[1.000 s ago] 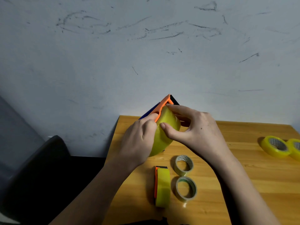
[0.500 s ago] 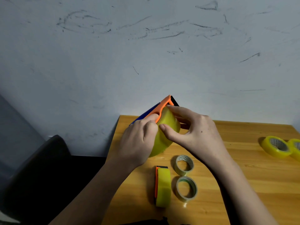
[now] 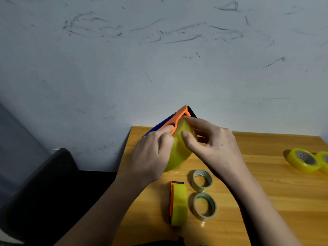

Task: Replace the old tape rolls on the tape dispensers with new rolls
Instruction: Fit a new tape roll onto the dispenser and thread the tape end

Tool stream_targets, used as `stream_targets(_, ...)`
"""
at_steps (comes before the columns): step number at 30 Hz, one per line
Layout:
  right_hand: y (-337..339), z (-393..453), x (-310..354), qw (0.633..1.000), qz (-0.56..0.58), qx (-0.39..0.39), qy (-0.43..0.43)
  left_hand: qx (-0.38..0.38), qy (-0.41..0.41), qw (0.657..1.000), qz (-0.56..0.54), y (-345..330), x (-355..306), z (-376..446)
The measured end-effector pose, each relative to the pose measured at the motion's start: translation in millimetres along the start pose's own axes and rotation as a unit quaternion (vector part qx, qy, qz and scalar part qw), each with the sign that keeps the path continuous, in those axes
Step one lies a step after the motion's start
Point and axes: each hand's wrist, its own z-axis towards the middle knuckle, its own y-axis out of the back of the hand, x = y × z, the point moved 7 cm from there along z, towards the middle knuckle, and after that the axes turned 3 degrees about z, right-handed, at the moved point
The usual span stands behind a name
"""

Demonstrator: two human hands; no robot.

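In the middle of the frame, both hands are busy with one orange tape dispenser (image 3: 179,118) held up above the far left corner of the table (image 3: 266,192). The left hand (image 3: 150,157) curls round its frame, fingertips on the orange edge. The right hand (image 3: 213,144) pinches the yellow tape roll (image 3: 179,153) seated in that dispenser, thumb on the roll's near face and fingers over its top.

Just below the hands, a second orange dispenser (image 3: 171,201) lies on the table with a yellow roll (image 3: 179,205) in it. Right of it lie two nearly spent rolls, one (image 3: 202,180) above the other (image 3: 205,205), close together. At the right edge of the frame, well apart, rest two full yellow rolls, one (image 3: 301,160) touching the next (image 3: 324,161), which is cut off. A dark chair (image 3: 44,183) stands at lower left.
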Motion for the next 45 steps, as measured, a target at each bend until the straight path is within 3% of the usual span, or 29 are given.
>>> stream_targets(6,-1.1,0.7,2.3,1.000,-0.009,0.014,0.009,0.019,0.000,1.000,0.003,-0.9,3.2,1.5)
stream_targets(15,-1.1,4.5,-6.7,0.999,0.001,-0.033,-0.003,0.005,-0.009,1.000,0.010,-2.3,2.3,0.2)
stream_targets(21,-8.9,0.1,-6.8,0.999,-0.012,0.037,-0.015,0.017,0.044,0.999,-0.016,-4.1,12.8,3.5)
stream_targets(34,-5.3,1.0,-2.0,0.999,-0.007,0.031,0.015,-0.004,0.010,1.000,0.003,-0.1,2.7,0.1)
stream_targets(37,-6.8,2.3,-5.9,0.999,-0.029,0.003,0.024,-0.011,0.024,1.000,-0.010,-3.0,10.8,2.0)
stream_targets(41,-9.1,-1.6,-11.4,0.999,0.030,0.000,0.021,-0.020,0.011,1.000,0.002,-4.8,8.6,0.8)
stream_targets(45,-4.2,-14.0,8.4,0.983,0.027,-0.119,0.138,-0.065,0.000,0.998,0.004,1.2,0.9,-1.0)
